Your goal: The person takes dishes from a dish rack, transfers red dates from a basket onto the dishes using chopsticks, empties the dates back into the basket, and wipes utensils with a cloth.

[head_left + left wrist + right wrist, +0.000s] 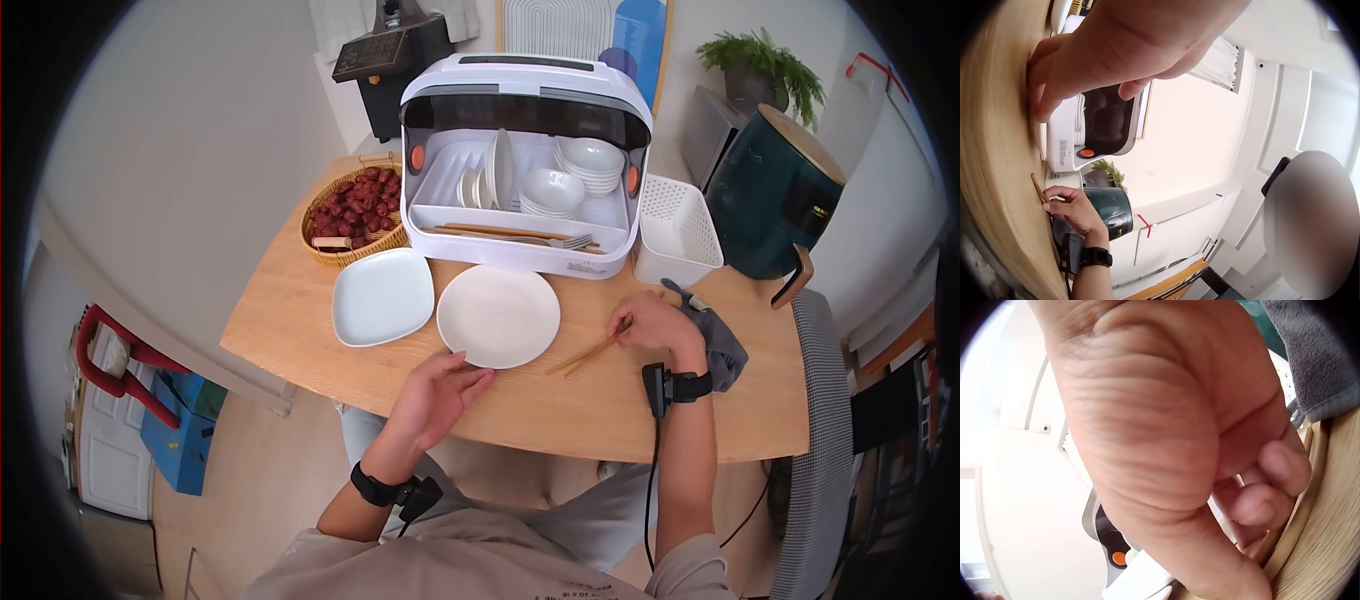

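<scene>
My left hand [432,400] is at the near rim of a round white plate [498,315], fingertips right at its edge and fingers loosely bent. On the right side of the table, my right hand [655,322] pinches a pair of wooden chopsticks [586,356], whose free ends point toward the plate. Seen from the right wrist, the fingers [1263,506] curl at the chopsticks [1300,531], which lie low along the wooden tabletop. A pale square plate [383,300] sits left of the round one. Just beyond my right wrist lies a grey cloth [722,350].
Behind the plates stands a white dish box [420,235], lid raised, holding bowls [553,192], upright plates [500,165] and cutlery [540,238]. A basket of red dates [350,212] is at its left; a white perforated basket [680,240] and green air fryer [765,200] are at its right.
</scene>
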Tool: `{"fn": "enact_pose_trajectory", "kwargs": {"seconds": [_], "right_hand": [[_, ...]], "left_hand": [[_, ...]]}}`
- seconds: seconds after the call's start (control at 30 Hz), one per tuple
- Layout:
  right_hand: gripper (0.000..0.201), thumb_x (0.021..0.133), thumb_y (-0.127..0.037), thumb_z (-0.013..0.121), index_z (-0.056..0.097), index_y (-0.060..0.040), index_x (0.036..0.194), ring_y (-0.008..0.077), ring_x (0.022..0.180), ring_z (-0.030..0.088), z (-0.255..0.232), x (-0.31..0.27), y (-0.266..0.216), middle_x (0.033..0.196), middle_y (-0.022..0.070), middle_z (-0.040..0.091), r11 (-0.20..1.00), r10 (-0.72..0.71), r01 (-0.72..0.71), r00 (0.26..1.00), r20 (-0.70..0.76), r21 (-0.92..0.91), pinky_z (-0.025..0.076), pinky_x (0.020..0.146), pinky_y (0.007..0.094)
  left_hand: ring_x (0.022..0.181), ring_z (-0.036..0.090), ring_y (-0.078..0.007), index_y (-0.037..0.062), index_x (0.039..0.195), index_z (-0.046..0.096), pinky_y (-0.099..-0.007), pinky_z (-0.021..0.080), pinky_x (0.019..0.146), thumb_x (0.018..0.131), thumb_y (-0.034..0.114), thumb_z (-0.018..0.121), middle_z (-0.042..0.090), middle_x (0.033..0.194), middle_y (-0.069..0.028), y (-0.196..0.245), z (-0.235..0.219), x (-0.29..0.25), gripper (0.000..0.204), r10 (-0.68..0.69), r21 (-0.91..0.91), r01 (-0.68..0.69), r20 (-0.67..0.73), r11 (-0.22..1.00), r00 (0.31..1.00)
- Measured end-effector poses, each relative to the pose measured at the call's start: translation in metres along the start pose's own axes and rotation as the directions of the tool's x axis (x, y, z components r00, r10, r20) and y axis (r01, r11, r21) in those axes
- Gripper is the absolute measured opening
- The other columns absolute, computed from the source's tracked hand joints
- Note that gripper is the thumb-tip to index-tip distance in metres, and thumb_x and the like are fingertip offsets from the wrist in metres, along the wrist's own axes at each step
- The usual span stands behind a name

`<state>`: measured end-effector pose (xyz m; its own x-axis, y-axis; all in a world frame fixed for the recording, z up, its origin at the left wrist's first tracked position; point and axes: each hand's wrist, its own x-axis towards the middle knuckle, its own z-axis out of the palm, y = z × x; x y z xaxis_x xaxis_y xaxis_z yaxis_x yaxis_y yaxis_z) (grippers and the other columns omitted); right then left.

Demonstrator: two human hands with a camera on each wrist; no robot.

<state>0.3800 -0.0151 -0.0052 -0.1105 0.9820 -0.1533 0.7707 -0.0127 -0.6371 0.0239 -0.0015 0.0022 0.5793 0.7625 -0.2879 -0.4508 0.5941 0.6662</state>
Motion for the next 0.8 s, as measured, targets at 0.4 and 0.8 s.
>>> {"fn": "enact_pose_trajectory", "kwargs": {"seconds": [0.4, 0.8], "right_hand": [[0.019, 0.065, -0.004, 0.078, 0.073, 0.0008, 0.082, 0.0191, 0.070, 0.067, -0.006, -0.009, -0.013, 0.075, 0.0101, 0.071, 0.999, -0.017, 0.017, 1.000, 0.009, -0.027, 0.052, 0.066, 0.0290], [0.020, 0.059, -0.005, 0.076, 0.072, -0.0008, 0.078, 0.0203, 0.068, 0.066, -0.019, -0.024, 0.002, 0.072, 0.0098, 0.070, 0.993, 0.087, -0.077, 0.989, 0.116, -0.091, 0.051, 0.061, 0.0313]], "left_hand": [[0.127, 0.046, -0.0332, 0.0004, 0.133, 0.042, -0.0443, 0.037, 0.109, 0.090, 0.016, 0.056, 0.047, 0.130, -0.0132, 0.012, 0.010, -0.029, 0.048, 0.231, 0.160, -0.215, -0.087, 0.963, 0.969], [0.077, 0.068, -0.0402, -0.0140, 0.103, 0.056, -0.0421, 0.053, 0.072, 0.084, 0.034, 0.065, 0.066, 0.085, -0.0295, 0.126, 0.098, 0.221, 0.053, 0.556, 0.900, -0.096, 0.343, -0.425, 0.757]]}}
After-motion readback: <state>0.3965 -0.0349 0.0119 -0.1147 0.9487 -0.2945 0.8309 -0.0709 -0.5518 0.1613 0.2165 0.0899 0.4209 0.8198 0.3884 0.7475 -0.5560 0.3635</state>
